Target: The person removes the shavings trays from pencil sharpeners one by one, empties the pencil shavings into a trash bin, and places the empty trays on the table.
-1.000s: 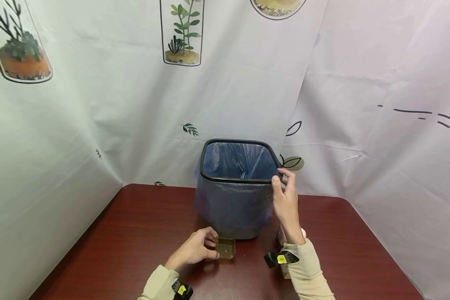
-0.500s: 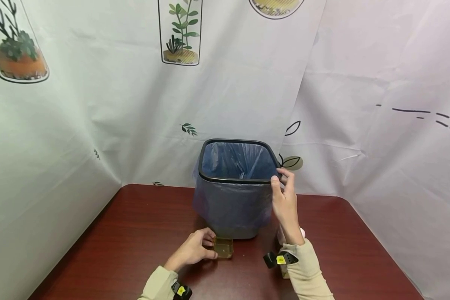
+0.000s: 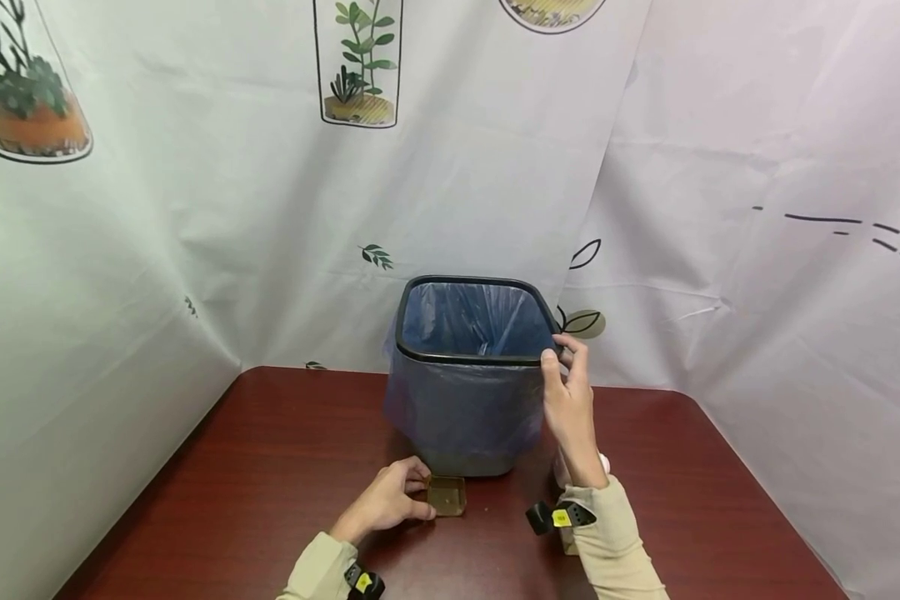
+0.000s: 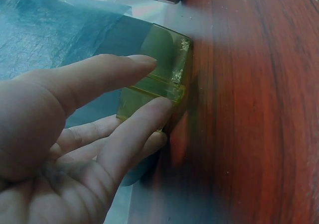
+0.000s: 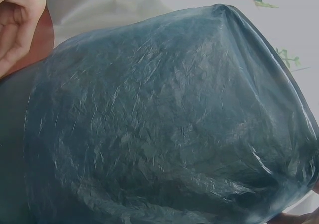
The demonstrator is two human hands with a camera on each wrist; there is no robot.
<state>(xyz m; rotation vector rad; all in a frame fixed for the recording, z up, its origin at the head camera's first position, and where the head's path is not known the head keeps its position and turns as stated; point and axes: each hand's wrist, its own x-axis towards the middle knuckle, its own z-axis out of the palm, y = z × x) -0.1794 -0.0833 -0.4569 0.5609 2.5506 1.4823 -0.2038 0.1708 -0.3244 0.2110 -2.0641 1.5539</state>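
A small see-through amber plastic box (image 3: 450, 497) stands low at the table, right in front of the bin's base. My left hand (image 3: 390, 498) pinches its left side between thumb and fingers; in the left wrist view the thumb (image 4: 114, 69) overlaps the box (image 4: 172, 45). Behind it stands a grey trash bin (image 3: 468, 462) with a black rim (image 3: 465, 360) and a bluish plastic liner (image 5: 149, 109) folded down over its outside. My right hand (image 3: 572, 400) grips the rim at its front right corner, thumb in front and fingers over the edge.
A pale box-like thing (image 3: 570, 543) lies mostly hidden behind the right forearm. Tiny crumbs (image 3: 486, 508) dot the reddish-brown table (image 3: 307, 433). White printed cloth (image 3: 465, 192) hangs close behind the bin and along both sides.
The amber box has settled slightly lower and tilted a little beside the left fingers. Both hands keep their places; the head view has shifted slightly.
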